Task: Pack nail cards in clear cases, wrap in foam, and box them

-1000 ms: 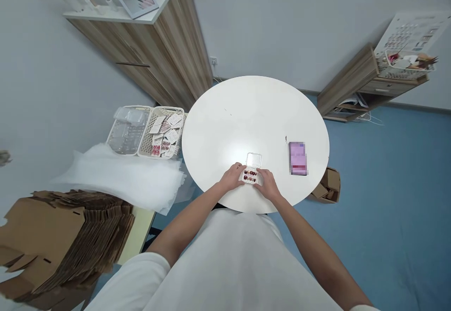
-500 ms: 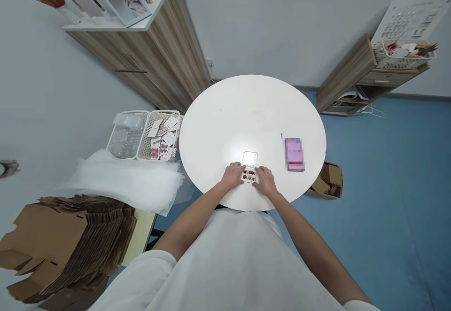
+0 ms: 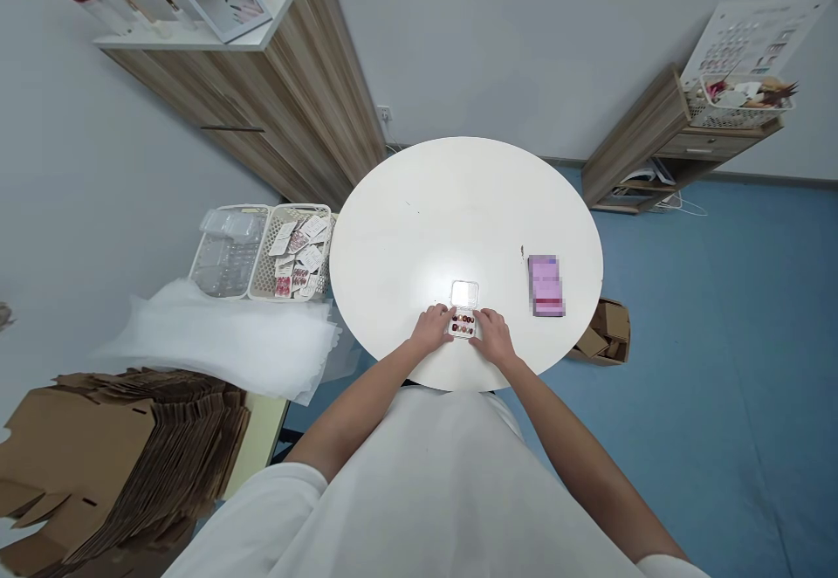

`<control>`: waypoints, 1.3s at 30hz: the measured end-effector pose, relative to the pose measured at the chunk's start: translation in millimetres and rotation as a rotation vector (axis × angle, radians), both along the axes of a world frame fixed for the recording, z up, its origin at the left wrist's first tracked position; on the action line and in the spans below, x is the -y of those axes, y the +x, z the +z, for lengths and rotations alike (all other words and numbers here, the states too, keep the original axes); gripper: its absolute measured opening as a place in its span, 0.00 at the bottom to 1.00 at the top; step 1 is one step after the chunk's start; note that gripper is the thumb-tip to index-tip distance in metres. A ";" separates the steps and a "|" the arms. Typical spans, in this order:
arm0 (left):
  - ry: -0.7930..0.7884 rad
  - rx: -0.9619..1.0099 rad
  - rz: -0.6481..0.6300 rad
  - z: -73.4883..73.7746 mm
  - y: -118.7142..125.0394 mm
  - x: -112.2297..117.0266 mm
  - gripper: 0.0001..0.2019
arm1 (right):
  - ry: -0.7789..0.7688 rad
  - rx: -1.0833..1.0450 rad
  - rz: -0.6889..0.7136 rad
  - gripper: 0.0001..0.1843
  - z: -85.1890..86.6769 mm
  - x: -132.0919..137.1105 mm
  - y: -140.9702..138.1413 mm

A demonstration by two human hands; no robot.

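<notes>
A small clear plastic case of press-on nails (image 3: 463, 326) lies on the white oval table (image 3: 458, 202) near its front edge. Its transparent lid (image 3: 464, 293) is raised and points away from me. Two rows of dark red and pale nails show inside. My left hand (image 3: 432, 327) grips the case's left side, thumb at the near corner and fingers at the far one. Against the opposite side, my right hand (image 3: 494, 335) holds it the same way.
A pixelated purple item (image 3: 546, 285) lies on the table's right. Left are baskets of clear boxes (image 3: 226, 255) and printed cards (image 3: 296, 255), white foam sheets (image 3: 223, 333) and stacked flat cardboard boxes (image 3: 131, 464). A carton (image 3: 606, 333) stands on the floor at right.
The view has shifted slightly. Both hands stay on the case, and the case keeps its place on the table with its lid raised.
</notes>
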State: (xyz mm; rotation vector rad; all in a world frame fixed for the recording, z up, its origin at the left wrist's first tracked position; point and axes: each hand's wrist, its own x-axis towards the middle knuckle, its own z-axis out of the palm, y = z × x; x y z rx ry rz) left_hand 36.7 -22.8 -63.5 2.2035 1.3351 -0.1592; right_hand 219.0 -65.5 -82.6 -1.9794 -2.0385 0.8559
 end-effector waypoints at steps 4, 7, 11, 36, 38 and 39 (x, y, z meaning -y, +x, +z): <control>-0.037 0.035 0.028 -1.3 -0.7 0.9 0.34 | -0.017 -0.017 -0.008 0.33 0.5 0.9 0.2; -0.069 0.102 0.086 -2.1 -2.5 1.6 0.36 | -0.041 -0.060 -0.029 0.35 2.0 1.6 1.2; -0.176 0.267 0.280 -5.9 -6.9 4.5 0.32 | -0.088 -0.215 -0.153 0.36 2.8 2.7 2.6; -0.652 0.928 0.797 13.4 -16.3 13.2 0.15 | -0.166 -0.884 -0.554 0.27 37.7 10.5 -11.5; -0.685 0.977 0.793 17.2 -17.5 13.8 0.16 | -0.174 -0.912 -0.547 0.25 45.7 10.7 -10.6; -0.692 1.003 0.794 18.8 -17.7 14.1 0.16 | -0.181 -0.929 -0.546 0.23 49.4 10.3 -10.0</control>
